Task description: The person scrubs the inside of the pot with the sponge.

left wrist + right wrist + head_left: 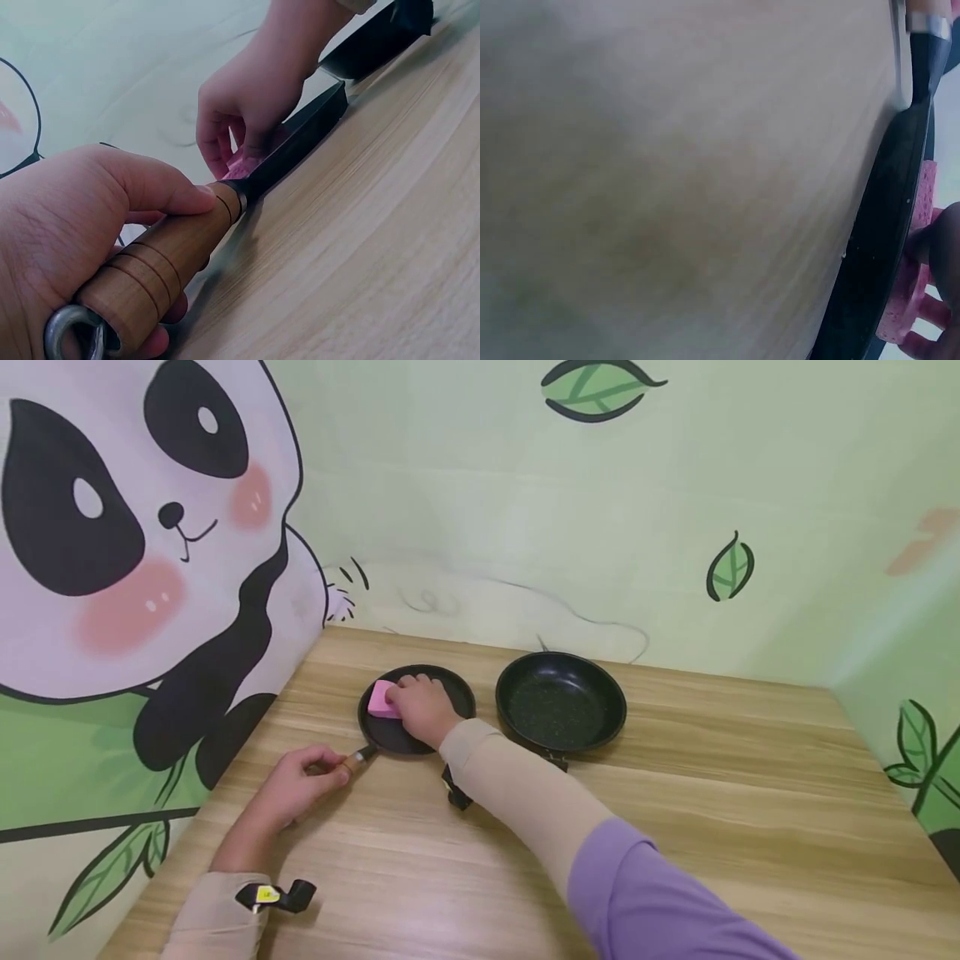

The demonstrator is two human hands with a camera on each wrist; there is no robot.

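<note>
A shallow black frying pan (408,742) lies at the left of the table, its wooden handle (161,262) pointing toward me. My left hand (300,785) grips that handle, thumb on top and fingers underneath, as the left wrist view shows. Over the pan, my right hand (423,708) holds a pink sponge (382,700) against its inner surface. In the right wrist view the sponge (911,292) stands between my fingers and the pan (874,247). Part of the sponge is hidden behind the right hand.
A deeper black frying pan (561,702) stands just right of the first, its handle mostly hidden by my right forearm. The wooden table (720,777) meets a green wall (465,527) behind and a panda-painted wall (202,568) at the left.
</note>
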